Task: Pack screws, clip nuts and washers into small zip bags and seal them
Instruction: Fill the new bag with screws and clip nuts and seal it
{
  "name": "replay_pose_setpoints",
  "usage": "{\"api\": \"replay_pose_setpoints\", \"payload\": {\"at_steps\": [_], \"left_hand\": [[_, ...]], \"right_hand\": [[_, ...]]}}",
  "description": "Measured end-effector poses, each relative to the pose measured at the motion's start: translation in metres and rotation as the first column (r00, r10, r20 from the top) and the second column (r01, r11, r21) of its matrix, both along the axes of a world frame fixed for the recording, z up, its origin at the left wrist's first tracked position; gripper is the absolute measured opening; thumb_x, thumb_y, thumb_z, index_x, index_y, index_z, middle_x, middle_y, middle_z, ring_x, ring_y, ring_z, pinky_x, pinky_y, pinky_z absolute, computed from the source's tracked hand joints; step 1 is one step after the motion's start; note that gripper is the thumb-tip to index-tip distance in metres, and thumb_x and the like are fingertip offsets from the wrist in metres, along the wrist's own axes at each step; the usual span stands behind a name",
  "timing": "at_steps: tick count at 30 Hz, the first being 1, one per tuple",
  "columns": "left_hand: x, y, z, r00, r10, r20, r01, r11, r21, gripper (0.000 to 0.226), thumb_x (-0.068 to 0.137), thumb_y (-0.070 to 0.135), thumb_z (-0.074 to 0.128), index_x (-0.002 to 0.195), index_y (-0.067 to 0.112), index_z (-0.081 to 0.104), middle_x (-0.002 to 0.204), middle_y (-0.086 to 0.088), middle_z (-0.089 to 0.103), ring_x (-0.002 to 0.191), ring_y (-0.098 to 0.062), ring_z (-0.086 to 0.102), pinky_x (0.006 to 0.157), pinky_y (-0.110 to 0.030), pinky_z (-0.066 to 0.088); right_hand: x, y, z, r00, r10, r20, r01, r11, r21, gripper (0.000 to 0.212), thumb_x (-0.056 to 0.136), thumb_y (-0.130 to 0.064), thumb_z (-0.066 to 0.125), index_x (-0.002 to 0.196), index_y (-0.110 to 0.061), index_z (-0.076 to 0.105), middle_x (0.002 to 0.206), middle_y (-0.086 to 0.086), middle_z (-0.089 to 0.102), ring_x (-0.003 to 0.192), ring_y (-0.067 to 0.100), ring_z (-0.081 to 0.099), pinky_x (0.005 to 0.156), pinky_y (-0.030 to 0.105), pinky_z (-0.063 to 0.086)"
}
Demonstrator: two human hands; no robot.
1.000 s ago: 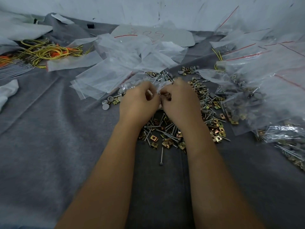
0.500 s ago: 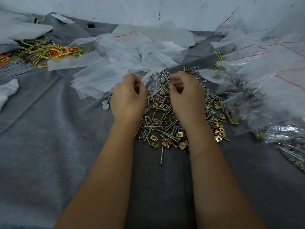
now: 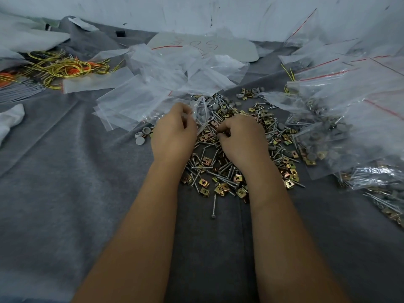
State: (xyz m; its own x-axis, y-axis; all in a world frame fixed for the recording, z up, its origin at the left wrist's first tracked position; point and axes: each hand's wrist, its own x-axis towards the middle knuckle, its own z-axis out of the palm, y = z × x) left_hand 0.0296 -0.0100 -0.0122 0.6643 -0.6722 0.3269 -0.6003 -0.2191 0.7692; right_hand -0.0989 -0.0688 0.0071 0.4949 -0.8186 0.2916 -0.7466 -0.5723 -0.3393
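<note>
While the left hand (image 3: pixel 173 133) pinches a part-filled zip bag (image 3: pixel 200 113) upright, probably so nothing spills, the right hand (image 3: pixel 241 138) curls into the screw and clip-nut pile (image 3: pixel 220 171), seemingly grabbing more.

Pretty plain setup here: a grey felt-like cloth (image 3: pixel 65 193) covers the whole work surface, creased in a few spots. Behind it there's a scuffed white wall (image 3: pixel 218 12) with dark marks and scratches. Lighting is flat, cool and kinda dim.
</note>
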Motion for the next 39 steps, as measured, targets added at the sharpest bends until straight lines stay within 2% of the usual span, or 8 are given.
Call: {"api": "replay_pose_setpoints", "payload": {"at_steps": [10,15,19,24,27,30,34,39], "left_hand": [[-0.001,0.001,0.002,0.999,-0.015,-0.030,0.015,1.000,-0.008,0.011,0.094,0.027,0.053,0.100,0.035,0.058,0.067,0.011,0.055,0.062,-0.004,0.053,0.054,-0.027,0.033],[-0.001,0.002,0.003,1.000,0.022,0.012,-0.022,1.000,-0.018,0.015,0.093,0.026,0.052,0.103,0.030,0.061,0.066,0.011,0.056,0.063,-0.003,0.052,0.054,-0.026,0.035],[-0.003,0.001,0.001,0.996,-0.006,0.086,0.004,1.000,0.021,0.014,0.091,0.027,0.053,0.103,0.031,0.060,0.064,0.011,0.054,0.061,-0.001,0.050,0.051,-0.024,0.030],[-0.003,0.001,-0.001,0.993,-0.098,0.070,0.099,0.995,-0.006,0.009,0.091,0.029,0.055,0.098,0.029,0.061,0.061,0.007,0.057,0.058,-0.006,0.053,0.050,-0.027,0.030],[-0.004,0.001,0.000,0.989,-0.140,0.038,0.141,0.989,-0.050,0.010,0.090,0.028,0.054,0.095,0.029,0.062,0.052,0.008,0.053,0.052,-0.008,0.048,0.051,-0.028,0.032],[-0.005,0.002,0.000,0.994,-0.108,0.015,0.109,0.990,-0.086,0.012,0.090,0.026,0.053,0.093,0.030,0.064,0.052,0.013,0.052,0.049,-0.007,0.046,0.051,-0.028,0.035],[-0.007,0.003,0.002,0.999,-0.044,-0.001,0.044,0.985,-0.170,0.016,0.089,0.028,0.049,0.092,0.031,0.064,0.055,0.017,0.054,0.052,-0.005,0.047,0.054,-0.032,0.041],[-0.009,0.003,0.003,0.986,-0.165,-0.003,0.161,0.965,-0.206,0.010,0.090,0.031,0.052,0.093,0.035,0.061,0.067,0.008,0.060,0.057,-0.011,0.055,0.058,-0.045,0.052]], "right_hand": [[0.002,-0.003,-0.005,1.000,-0.008,0.006,0.009,0.997,-0.074,0.014,0.097,-0.024,0.054,0.099,-0.016,0.064,0.098,0.002,0.064,0.099,0.025,0.053,0.084,0.038,0.040],[0.002,0.000,0.000,0.967,-0.027,0.252,0.056,0.993,-0.107,0.008,0.098,-0.019,0.051,0.096,-0.014,0.057,0.087,-0.003,0.055,0.089,0.022,0.053,0.076,0.036,0.042],[0.005,0.006,0.005,0.884,0.119,0.452,-0.077,0.991,-0.111,0.005,0.094,-0.012,0.057,0.093,-0.010,0.061,0.088,-0.002,0.055,0.088,0.022,0.054,0.077,0.039,0.046],[0.009,0.008,0.002,0.875,0.205,0.438,-0.173,0.979,-0.111,0.008,0.088,-0.007,0.065,0.094,-0.011,0.067,0.087,-0.010,0.050,0.089,0.016,0.055,0.079,0.032,0.049],[0.010,0.008,0.001,0.876,0.201,0.438,-0.175,0.980,-0.099,0.012,0.084,-0.005,0.069,0.094,-0.012,0.067,0.089,-0.007,0.058,0.087,0.013,0.057,0.077,0.029,0.051],[0.009,0.007,0.000,0.904,0.197,0.380,-0.168,0.980,-0.107,0.011,0.085,-0.005,0.068,0.094,-0.010,0.071,0.095,0.003,0.066,0.094,0.021,0.060,0.081,0.036,0.052],[0.010,0.007,-0.001,0.928,0.177,0.326,-0.131,0.978,-0.160,0.013,0.085,-0.006,0.068,0.096,-0.010,0.073,0.097,0.004,0.068,0.099,0.022,0.057,0.081,0.027,0.044],[0.012,0.009,-0.001,0.897,0.199,0.396,-0.185,0.980,-0.073,0.028,0.088,-0.006,0.065,0.113,-0.018,0.069,0.100,0.005,0.069,0.095,0.020,0.063,0.082,0.040,0.054]]}}
